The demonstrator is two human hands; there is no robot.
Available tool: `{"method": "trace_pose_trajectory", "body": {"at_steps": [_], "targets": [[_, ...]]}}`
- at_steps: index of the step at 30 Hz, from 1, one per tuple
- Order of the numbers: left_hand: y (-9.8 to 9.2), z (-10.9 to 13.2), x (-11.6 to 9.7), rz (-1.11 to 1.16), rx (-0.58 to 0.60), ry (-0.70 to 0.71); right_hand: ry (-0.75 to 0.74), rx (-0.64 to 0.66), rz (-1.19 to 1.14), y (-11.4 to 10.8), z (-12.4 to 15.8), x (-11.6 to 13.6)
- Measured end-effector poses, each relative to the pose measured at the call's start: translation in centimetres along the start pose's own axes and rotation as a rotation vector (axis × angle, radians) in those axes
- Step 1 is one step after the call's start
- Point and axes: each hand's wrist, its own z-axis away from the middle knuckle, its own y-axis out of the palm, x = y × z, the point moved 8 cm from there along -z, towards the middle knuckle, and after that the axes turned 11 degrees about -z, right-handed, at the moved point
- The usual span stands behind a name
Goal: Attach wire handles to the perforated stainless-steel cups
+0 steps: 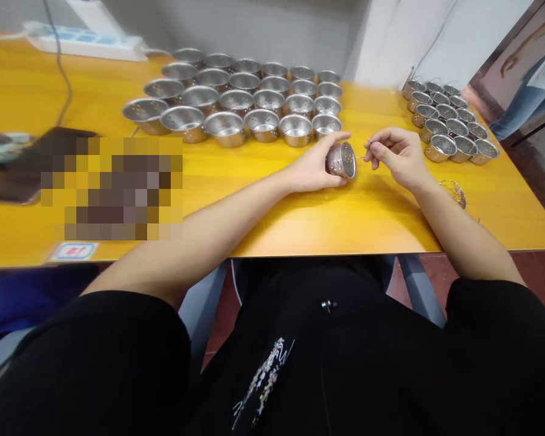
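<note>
My left hand [317,166] is wrapped round a small perforated metal cup [338,160], tilted on its side just above the yellow table so that its mouth faces right. Close to that mouth, my right hand [397,154] pinches a thin piece of wire [361,157] between thumb and fingertips. The wire's tip points toward the cup's rim; whether it touches cannot be made out. Behind my right forearm lies a small heap of curved wire pieces [455,192] on the table.
Rows of perforated metal cups [225,128] stand at the back left. More cups [441,146], some with wire handles, are grouped at the right. A power strip [91,42] lies at the far left, and a dark flat device [22,181] nearer. Another person's arm [527,45] shows at the upper right.
</note>
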Motion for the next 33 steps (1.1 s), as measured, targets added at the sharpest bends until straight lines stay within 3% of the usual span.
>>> {"method": "trace_pose_trajectory", "body": {"at_steps": [4, 12, 33], "targets": [[1.0, -0.2, 0.9, 0.154, 0.029, -0.034, 0.022, 0.008, -0.003, -0.2, -0.1, -0.4], [1.0, -0.2, -0.8, 0.258, 0.043, -0.016, 0.038, 0.027, 0.014, -0.2, -0.1, -0.7], [1.0, -0.2, -1.3, 0.269, 0.068, -0.056, 0.071, 0.037, 0.073, 0.1, 0.0, -1.0]]}}
